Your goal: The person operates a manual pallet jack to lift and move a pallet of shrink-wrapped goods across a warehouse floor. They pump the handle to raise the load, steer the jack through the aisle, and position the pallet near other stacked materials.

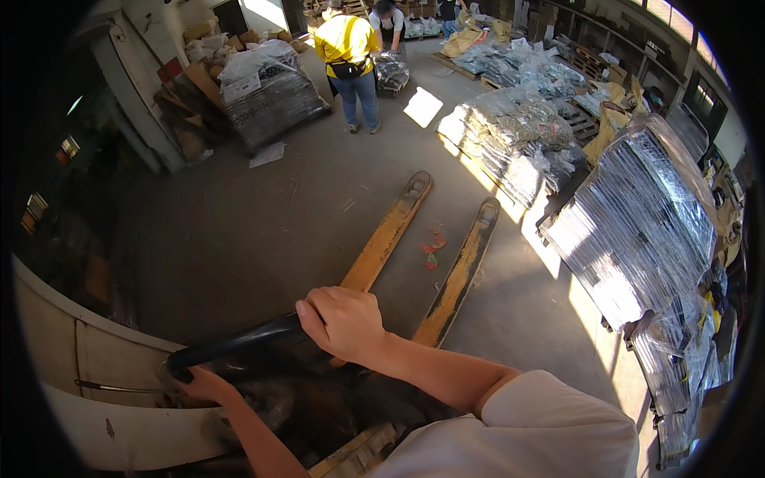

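Note:
My right hand (343,323) is wrapped round the black handle (247,336) of a pallet jack, near its right end. Lower down, my left hand (205,384) closes on the handle's left end, its fingers partly hidden. Two worn yellow forks, the left fork (386,231) and the right fork (458,275), reach out over the floor ahead with no load on them. The jack's dark body below the handle is in shadow and blurred.
A white wall-like panel (96,422) stands close on my left. Wrapped stacks (637,223) and bagged goods (518,135) line the right side. Ahead left is a wrapped pallet load (271,88); near it, a person in yellow (347,44) faces another person (386,20). Red scraps (432,256) lie between the forks.

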`<move>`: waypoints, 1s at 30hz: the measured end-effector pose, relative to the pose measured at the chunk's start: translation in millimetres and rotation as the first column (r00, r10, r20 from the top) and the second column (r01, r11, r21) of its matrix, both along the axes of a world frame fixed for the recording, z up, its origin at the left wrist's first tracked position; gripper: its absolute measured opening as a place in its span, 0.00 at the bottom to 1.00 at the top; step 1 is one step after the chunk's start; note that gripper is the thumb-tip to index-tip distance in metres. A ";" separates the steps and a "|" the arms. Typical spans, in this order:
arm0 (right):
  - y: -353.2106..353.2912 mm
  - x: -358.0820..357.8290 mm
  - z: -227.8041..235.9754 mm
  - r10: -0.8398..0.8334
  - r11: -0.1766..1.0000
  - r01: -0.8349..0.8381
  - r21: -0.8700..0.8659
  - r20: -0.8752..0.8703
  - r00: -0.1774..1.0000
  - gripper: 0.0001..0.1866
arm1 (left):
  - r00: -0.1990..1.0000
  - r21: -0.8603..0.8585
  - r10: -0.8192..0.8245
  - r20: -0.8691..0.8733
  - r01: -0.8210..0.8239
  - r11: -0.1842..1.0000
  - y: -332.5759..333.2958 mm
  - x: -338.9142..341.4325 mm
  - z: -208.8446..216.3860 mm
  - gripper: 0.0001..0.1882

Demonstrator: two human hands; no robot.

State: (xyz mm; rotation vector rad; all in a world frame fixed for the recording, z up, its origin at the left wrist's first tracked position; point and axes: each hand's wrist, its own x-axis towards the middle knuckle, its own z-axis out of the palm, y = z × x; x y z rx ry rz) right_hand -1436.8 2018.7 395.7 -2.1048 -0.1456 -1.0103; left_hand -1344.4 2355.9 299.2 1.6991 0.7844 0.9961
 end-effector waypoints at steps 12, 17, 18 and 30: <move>-32.3 -30.5 -3.6 0.222 0.975 -0.216 0.053 -0.152 0.963 0.10 | 0.982 0.065 -0.176 0.061 0.172 0.983 -42.3 -11.8 19.1 0.20; 5.9 -18.5 8.5 0.186 0.982 -0.187 0.016 -0.231 0.955 0.17 | 0.902 -0.290 -0.289 0.321 0.384 0.876 -21.6 44.5 11.6 0.18; 13.7 -11.6 12.3 0.174 0.984 -0.178 0.006 -0.255 0.951 0.18 | 0.920 -0.287 -0.334 0.206 0.383 0.878 -14.3 49.6 12.4 0.18; 32.8 -27.2 25.9 0.090 0.991 -0.118 -0.066 -0.333 0.939 0.23 | 0.693 -0.332 -0.645 0.323 0.721 0.609 -13.1 108.6 5.2 0.12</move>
